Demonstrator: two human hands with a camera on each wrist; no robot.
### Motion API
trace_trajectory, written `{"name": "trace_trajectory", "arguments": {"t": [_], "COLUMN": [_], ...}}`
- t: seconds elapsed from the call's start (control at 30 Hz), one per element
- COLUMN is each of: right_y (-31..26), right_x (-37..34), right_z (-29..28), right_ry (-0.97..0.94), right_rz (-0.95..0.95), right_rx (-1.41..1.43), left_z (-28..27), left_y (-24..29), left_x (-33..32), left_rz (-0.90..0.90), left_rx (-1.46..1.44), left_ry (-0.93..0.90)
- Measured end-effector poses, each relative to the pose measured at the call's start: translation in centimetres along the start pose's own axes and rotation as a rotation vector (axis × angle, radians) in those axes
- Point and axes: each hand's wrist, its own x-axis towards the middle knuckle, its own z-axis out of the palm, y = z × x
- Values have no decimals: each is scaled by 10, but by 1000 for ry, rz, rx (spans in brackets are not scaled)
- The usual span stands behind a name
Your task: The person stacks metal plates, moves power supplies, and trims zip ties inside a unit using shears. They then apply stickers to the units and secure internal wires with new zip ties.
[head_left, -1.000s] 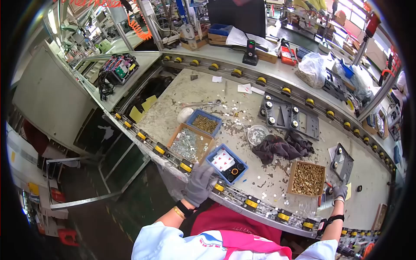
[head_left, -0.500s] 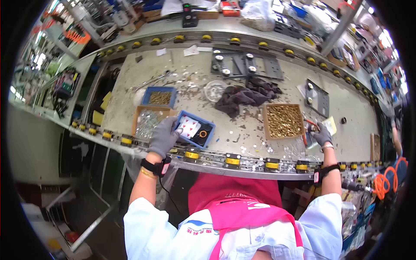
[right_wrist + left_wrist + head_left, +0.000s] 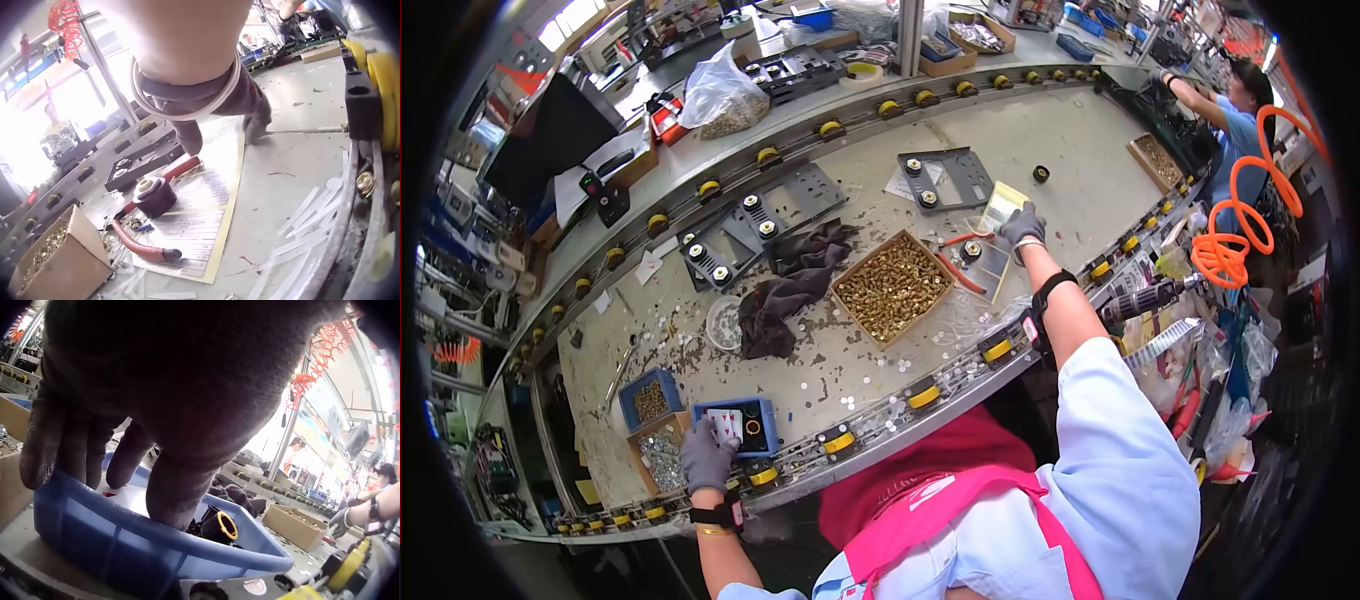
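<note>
The gloved left hand (image 3: 707, 458) is at a blue bin (image 3: 773, 432) of white cards (image 3: 725, 424) and black parts. In the left wrist view its extended fingers reach down over the bin (image 3: 137, 544), partly hidden behind the wall; a black part with a yellow ring (image 3: 225, 527) lies beside the thumb. The gloved right hand (image 3: 1024, 228) is over the upper end of a printed sheet (image 3: 1003, 205). In the right wrist view its fingers point down near one red plier handle (image 3: 182, 168); a round black part (image 3: 155, 199) sits between the handles. Fingertip contact is unclear.
A box of brass parts (image 3: 895, 290) and a dark cloth (image 3: 785, 305) lie between the hands. Grey plates with rollers (image 3: 945, 180) are farther back. Yellow-wheeled rails edge the table. Another person (image 3: 1242, 120) is at the far right.
The head view has turned to the right. The left hand remains at the blue bin; the right hand has moved from beside the pliers to the sheet's upper end.
</note>
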Motion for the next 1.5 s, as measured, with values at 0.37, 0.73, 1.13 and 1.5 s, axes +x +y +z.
{"name": "trace_trajectory", "arguments": {"t": [0.37, 0.73, 1.13, 1.5], "right_y": [-9, -95, -208, -265], "right_x": [-19, -4, -46, -150], "right_z": [2, 58, 28, 135], "right_ry": [673, 45, 255, -208], "right_rz": [-341, -1021, -1285, -1648], "right_rx": [76, -418, 100, -46], "left_z": [-4, -77, -102, 4], "left_y": [3, 26, 63, 73], "left_x": [-1, -28, 201, 300], "left_rz": [-18, 139, 39, -202], "left_rx": [-68, -512, -1024, -547], "left_ry": [-22, -17, -284, -17]}}
